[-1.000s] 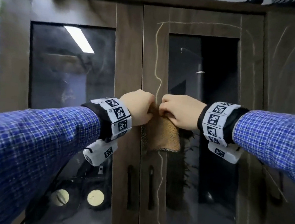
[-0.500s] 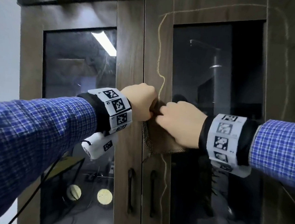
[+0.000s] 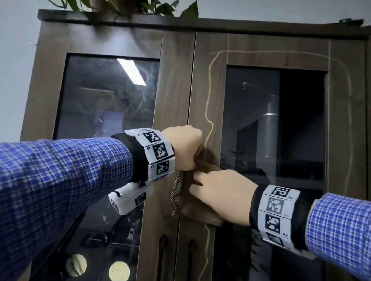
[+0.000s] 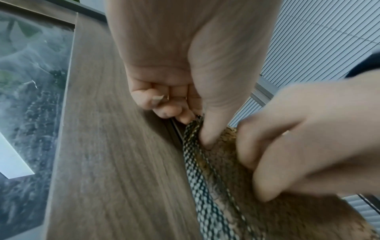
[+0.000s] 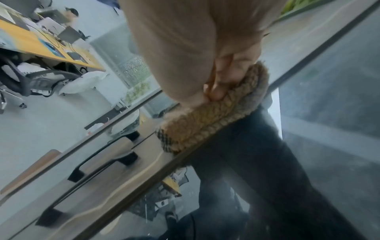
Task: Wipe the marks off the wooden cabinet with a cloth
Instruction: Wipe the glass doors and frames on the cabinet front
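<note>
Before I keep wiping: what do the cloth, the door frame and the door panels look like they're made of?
Cloth: soft woven or knitted fabric, fuzzy brown face with a checkered edge; probably microfibre or similar. Door frame: matte brown wood grain, very even, so solid wood or laminate is open. Door panels: glass, glossy, reflecting a ceiling light. Marks: pale thin lines, chalk-like. Left hand and right hand hold the cloth.

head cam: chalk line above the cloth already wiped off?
No, the pale mark runs unbroken on the cabinet door above the cloth.
</note>
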Demonstrator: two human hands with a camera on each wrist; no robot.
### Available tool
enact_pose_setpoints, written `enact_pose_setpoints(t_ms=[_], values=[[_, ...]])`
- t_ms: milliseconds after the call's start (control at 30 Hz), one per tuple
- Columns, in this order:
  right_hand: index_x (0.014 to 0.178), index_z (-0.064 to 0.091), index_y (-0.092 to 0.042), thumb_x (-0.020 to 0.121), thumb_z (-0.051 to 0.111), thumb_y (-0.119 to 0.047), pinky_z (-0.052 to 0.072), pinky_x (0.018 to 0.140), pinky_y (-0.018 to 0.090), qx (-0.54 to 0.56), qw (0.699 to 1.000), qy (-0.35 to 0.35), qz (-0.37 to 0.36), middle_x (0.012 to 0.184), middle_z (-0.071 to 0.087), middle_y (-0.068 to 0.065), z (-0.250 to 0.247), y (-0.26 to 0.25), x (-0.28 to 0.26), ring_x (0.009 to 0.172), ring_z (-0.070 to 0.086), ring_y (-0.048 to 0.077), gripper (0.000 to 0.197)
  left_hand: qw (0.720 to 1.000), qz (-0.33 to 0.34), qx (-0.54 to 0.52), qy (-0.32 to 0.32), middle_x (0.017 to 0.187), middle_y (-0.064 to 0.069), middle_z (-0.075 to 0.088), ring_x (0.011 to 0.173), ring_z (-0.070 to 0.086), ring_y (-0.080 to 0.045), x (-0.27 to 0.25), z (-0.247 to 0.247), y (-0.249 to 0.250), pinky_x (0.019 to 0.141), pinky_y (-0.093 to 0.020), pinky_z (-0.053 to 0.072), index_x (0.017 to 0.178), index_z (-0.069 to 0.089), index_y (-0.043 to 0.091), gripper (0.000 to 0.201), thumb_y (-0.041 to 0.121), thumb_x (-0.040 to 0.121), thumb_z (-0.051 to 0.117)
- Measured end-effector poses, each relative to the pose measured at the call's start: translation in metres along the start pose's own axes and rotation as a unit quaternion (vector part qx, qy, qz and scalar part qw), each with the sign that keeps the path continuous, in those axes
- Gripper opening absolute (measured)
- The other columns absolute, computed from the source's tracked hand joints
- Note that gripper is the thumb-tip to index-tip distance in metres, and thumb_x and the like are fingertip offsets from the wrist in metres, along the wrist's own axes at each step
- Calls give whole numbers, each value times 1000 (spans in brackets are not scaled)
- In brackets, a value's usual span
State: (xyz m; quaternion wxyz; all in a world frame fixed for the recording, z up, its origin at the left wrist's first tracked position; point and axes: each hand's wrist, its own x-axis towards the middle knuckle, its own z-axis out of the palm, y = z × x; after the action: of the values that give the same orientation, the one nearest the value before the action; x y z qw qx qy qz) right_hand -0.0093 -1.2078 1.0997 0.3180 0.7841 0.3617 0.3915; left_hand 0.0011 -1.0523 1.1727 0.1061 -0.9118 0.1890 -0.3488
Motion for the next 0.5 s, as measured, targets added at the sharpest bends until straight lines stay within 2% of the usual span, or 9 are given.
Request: enact_pose_setpoints(t_ms=[100,200,267,333,400,433,500], values=[[102,59,-21,79,66,-37,38,52,27,43,999,25,6,100,58,2,15,-2,-2,73,61,21,28,1000,22,-4,-1,78,-3,67,71,63,-26,-1,0,-2,61,-29,52,74,65,20,9,24,75,72],[123,51,-22,91,55,-36,52,62,37,74,997,16,-1,113,50,7,24,2,2,87,59,27,34,998,49,-25,10,74,4,64,70,61,-20,-3,-5,-12,60,-30,52,78,63,21,20,38,73,71],[122,51,-25,93,49,-34,52,59,40,78,997,30,-1,107,48,5,24,10,6,84,58,27,31,993,76,-63,64,77,4,60,75,59,-20,-2,-12,-23,63,-31,48,84,61,20,30,48,75,58],[120,52,-27,90,51,-33,52,59,42,80,994,63,27,104,47,4,18,30,14,82,59,29,30,983,80,-15,168,94,-4,57,89,52,-26,1,-18,-36,74,-37,45,94,58,13,41,47,74,46],[122,55,-26,88,55,-30,53,65,43,104,984,125,78,109,48,6,5,61,28,83,59,32,35,962,20,75,262,110,-15,52,101,48,-34,6,-23,-47,82,-44,44,104,55,6,45,38,72,49],[124,55,-26,88,55,-29,53,70,43,123,974,154,109,111,48,6,-2,77,36,85,59,32,35,955,-8,90,283,118,-19,51,108,47,-37,9,-24,-53,87,-47,44,110,54,3,49,32,71,53],[124,58,-27,90,57,-28,52,79,44,158,955,194,161,111,49,5,-13,101,50,89,59,32,34,956,-31,89,277,135,-23,45,125,42,-40,12,-25,-60,105,-50,40,127,49,-4,66,28,69,55]])
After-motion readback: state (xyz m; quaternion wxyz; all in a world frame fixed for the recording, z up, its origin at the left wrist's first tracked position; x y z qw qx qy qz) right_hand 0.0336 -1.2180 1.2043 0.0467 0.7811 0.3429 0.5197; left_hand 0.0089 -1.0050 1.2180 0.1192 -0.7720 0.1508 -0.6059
